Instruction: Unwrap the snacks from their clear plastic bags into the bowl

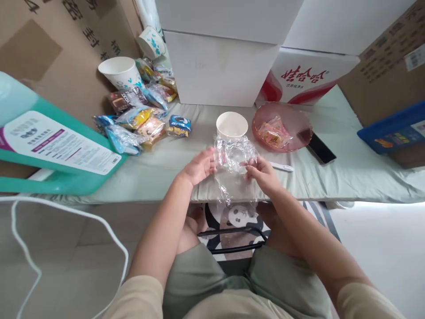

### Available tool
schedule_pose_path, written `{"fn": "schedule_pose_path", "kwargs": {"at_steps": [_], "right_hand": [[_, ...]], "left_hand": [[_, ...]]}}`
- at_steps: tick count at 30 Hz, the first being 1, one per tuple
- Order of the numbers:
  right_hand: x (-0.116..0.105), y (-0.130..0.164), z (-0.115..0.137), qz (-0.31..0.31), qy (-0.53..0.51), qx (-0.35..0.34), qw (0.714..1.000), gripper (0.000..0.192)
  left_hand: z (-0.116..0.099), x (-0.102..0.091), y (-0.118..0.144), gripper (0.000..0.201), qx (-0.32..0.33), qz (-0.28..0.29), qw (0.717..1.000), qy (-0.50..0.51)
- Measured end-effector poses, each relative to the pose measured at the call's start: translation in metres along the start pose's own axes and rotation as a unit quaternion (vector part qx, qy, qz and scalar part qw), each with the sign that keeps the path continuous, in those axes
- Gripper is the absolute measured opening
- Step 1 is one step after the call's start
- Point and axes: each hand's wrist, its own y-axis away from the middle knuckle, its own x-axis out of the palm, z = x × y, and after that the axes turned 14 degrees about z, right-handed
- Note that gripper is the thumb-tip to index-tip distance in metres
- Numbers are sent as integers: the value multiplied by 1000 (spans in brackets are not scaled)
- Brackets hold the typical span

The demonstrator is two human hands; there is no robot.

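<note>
A crinkled clear plastic bag (234, 155) spreads between my two hands in front of a white paper cup (232, 125), and its lower part hangs past the table edge. My left hand (200, 166) has curled fingers at the bag's left edge; some fingertips are hard to make out against the film. On the other side, my right hand (263, 174) pinches the bag between thumb and fingers. Just beyond that hand lies a white plastic utensil (282, 167), its near end hidden. A pink translucent bowl (300, 117) holds a pink packet (275, 132).
A black phone (321, 149) lies beside the bowl. Several wrapped snacks (151, 128) and a paper cup (119, 71) stand at left, near a large green jug (59, 146). White boxes (222, 66) line the back. A blue package (395, 135) sits at right.
</note>
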Motion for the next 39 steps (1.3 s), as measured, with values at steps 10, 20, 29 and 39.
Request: {"fn": "schedule_pose_path", "kwargs": {"at_steps": [10, 20, 29, 39], "right_hand": [[-18, 4, -17, -90, -54, -142, 984, 44], [-22, 1, -21, -83, -59, -137, 985, 30], [-32, -3, -18, -91, -9, -158, 983, 33], [-31, 7, -17, -193, 105, -208, 953, 13]], "left_hand": [[19, 24, -27, 29, 160, -72, 927, -331], [19, 22, -28, 38, 11, -32, 949, -313], [5, 29, -24, 46, 66, -10, 968, -243], [3, 35, -34, 51, -29, -17, 999, -7]]}}
